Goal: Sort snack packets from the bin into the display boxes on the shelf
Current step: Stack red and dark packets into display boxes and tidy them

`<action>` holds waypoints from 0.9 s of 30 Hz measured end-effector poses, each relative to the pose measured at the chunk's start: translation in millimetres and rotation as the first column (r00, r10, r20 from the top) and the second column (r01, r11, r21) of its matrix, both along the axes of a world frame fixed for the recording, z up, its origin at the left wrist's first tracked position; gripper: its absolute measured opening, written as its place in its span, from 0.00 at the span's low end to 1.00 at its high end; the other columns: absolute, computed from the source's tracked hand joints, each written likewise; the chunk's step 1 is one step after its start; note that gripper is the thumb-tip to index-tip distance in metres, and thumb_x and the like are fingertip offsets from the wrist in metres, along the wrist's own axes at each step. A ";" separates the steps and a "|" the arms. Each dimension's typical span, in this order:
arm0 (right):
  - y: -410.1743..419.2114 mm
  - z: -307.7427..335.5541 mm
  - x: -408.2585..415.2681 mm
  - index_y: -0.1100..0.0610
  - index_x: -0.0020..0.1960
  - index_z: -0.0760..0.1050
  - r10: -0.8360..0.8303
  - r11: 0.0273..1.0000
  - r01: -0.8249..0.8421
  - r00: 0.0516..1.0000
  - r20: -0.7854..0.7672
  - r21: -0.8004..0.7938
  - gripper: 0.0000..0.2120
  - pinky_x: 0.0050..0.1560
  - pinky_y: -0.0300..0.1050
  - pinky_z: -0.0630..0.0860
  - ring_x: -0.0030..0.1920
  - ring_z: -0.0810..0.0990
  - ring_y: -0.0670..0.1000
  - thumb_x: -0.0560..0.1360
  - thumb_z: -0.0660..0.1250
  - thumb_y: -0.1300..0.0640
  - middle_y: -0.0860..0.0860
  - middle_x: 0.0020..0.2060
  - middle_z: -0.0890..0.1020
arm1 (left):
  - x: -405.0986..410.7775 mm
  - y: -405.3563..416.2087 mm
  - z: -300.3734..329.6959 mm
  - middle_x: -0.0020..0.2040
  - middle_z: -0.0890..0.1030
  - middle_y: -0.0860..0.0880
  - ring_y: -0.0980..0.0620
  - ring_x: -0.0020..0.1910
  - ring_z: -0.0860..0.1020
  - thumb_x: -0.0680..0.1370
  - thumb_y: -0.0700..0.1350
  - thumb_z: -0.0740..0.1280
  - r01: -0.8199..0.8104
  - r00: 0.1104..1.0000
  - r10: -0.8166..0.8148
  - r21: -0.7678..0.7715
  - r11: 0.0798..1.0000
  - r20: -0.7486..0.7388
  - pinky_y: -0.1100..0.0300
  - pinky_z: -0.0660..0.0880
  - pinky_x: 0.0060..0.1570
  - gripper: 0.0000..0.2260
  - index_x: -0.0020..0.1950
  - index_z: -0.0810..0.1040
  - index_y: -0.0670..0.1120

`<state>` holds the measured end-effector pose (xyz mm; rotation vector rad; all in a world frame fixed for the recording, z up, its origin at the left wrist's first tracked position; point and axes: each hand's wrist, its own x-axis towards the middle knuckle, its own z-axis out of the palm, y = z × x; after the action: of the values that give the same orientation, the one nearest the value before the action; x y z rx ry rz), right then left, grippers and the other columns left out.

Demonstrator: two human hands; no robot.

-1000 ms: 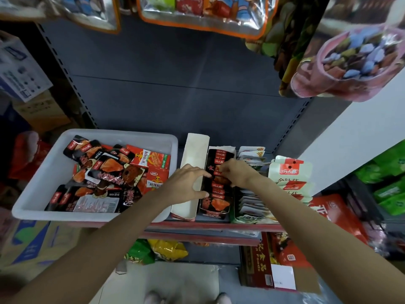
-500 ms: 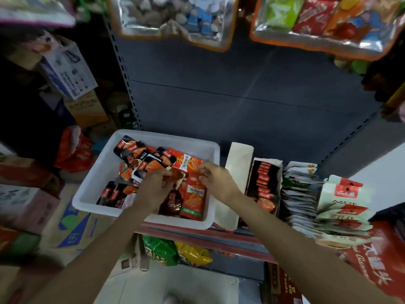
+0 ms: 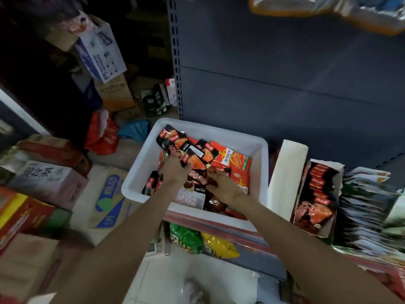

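My left hand (image 3: 175, 170) gripping black snack packets (image 3: 188, 150) in the white bin (image 3: 258, 150), my right hand (image 3: 223, 183) pinching a dark packet (image 3: 197, 178), display box (image 3: 315, 198) beside the bin

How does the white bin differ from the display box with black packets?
The white bin is wide, plain plastic; the display box is narrow cardboard. Packets in the bin lie jumbled and mixed, black and orange; in the box black ones stand in one neat row. Both sit on the shelf.

Stacked cardboard boxes (image 3: 105, 91) left; red bag (image 3: 102, 133) beside them
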<state>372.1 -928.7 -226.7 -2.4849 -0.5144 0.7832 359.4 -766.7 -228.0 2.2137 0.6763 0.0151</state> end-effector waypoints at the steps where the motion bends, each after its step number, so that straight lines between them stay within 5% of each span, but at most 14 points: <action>1: -2.2 2.5 0.5 0.55 0.76 0.58 -0.018 0.999 0.018 1.000 0.003 0.044 0.27 0.63 0.39 0.64 0.69 0.67 0.55 0.80 0.61 0.55 0.54 0.74 0.62 | 0.4 -1.8 1.1 0.54 0.80 0.42 0.45 0.54 0.78 0.77 0.40 0.67 -0.017 0.999 0.018 -0.027 1.000 0.038 0.65 0.71 0.49 0.13 0.61 0.75 0.38; 4: -11.0 20.7 0.0 0.52 0.75 0.55 -0.160 0.959 0.139 0.985 0.065 0.247 0.31 0.64 0.44 0.67 0.66 0.70 0.55 0.77 0.66 0.56 0.56 0.69 0.69 | -4.8 -12.1 24.6 0.42 0.78 0.46 0.52 0.39 0.75 0.78 0.39 0.64 0.080 0.981 -0.075 -0.023 0.997 0.178 0.72 0.66 0.33 0.08 0.54 0.78 0.38; 6: -19.6 39.0 -0.1 0.51 0.76 0.55 -0.249 0.908 0.189 0.961 0.118 0.373 0.32 0.70 0.46 0.64 0.70 0.66 0.51 0.77 0.66 0.56 0.52 0.71 0.67 | -5.2 -21.7 40.0 0.45 0.80 0.46 0.53 0.43 0.75 0.78 0.39 0.64 0.235 0.942 -0.217 -0.040 0.971 0.258 0.67 0.69 0.40 0.08 0.55 0.78 0.39; 8: -33.3 58.7 1.5 0.52 0.73 0.60 -0.308 0.848 0.244 0.949 0.063 0.471 0.27 0.68 0.47 0.67 0.66 0.71 0.49 0.77 0.66 0.56 0.50 0.65 0.74 | -4.4 -37.0 58.4 0.46 0.80 0.46 0.53 0.45 0.76 0.78 0.38 0.64 0.381 0.891 -0.336 -0.100 0.919 0.305 0.63 0.71 0.46 0.08 0.55 0.79 0.41; 12: -77.7 91.3 5.7 0.51 0.47 0.77 -0.388 0.725 0.309 0.922 -0.005 0.616 0.04 0.49 0.45 0.78 0.44 0.82 0.47 0.75 0.68 0.58 0.44 0.40 0.83 | 4.1 -78.8 89.7 0.39 0.78 0.52 0.63 0.37 0.76 0.77 0.37 0.65 0.456 0.860 -0.348 -0.256 0.852 0.374 0.70 0.71 0.41 0.04 0.50 0.78 0.42; 14: -104.5 99.8 6.3 0.49 0.40 0.76 -0.451 0.695 0.337 0.892 0.020 0.636 0.09 0.42 0.43 0.77 0.37 0.80 0.43 0.74 0.69 0.61 0.42 0.33 0.81 | 11.1 -105.4 95.8 0.38 0.76 0.54 0.66 0.34 0.75 0.76 0.37 0.68 0.430 0.866 -0.300 -0.291 0.855 0.400 0.75 0.70 0.39 0.06 0.52 0.77 0.39; 18: -171.6 103.7 9.7 0.57 0.40 0.77 -0.627 0.716 0.426 0.740 0.242 0.553 0.05 0.38 0.47 0.72 0.33 0.77 0.50 0.74 0.68 0.60 0.50 0.31 0.79 | 27.4 -162.4 83.4 0.42 0.78 0.48 0.53 0.41 0.78 0.72 0.38 0.72 0.426 0.877 -0.355 -0.181 0.887 0.325 0.62 0.72 0.47 0.13 0.54 0.75 0.36; 20: -204.6 107.5 10.9 0.58 0.35 0.70 -0.697 0.693 0.477 0.636 0.333 0.540 0.13 0.32 0.46 0.65 0.28 0.68 0.49 0.75 0.67 0.57 0.49 0.26 0.71 | 31.1 -189.4 73.0 0.49 0.80 0.44 0.46 0.49 0.79 0.73 0.41 0.72 0.506 0.841 -0.487 -0.022 0.862 0.236 0.61 0.71 0.49 0.13 0.55 0.75 0.38; 22: -228.6 115.3 10.1 0.54 0.31 0.60 -0.742 0.661 0.506 0.553 0.380 0.554 0.20 0.29 0.44 0.60 0.26 0.61 0.47 0.76 0.67 0.56 0.48 0.24 0.63 | 30.2 -213.5 67.5 0.57 0.78 0.45 0.46 0.57 0.75 0.74 0.46 0.71 0.644 0.740 -0.654 0.113 0.756 0.157 0.60 0.70 0.56 0.18 0.60 0.75 0.42; 27: -259.5 119.4 4.8 0.52 0.29 0.55 -0.769 0.635 0.514 0.487 0.413 0.576 0.25 0.26 0.35 0.61 0.26 0.57 0.44 0.76 0.68 0.56 0.45 0.23 0.61 | 32.0 -253.6 59.1 0.73 0.65 0.49 0.49 0.71 0.61 0.70 0.61 0.70 0.842 0.397 -0.896 0.469 0.268 -0.201 0.55 0.57 0.67 0.39 0.75 0.60 0.47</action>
<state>376.9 -1188.2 -107.3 -2.2140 0.1343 -0.4736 391.4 -1020.3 -169.0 2.7810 -0.8481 -0.2939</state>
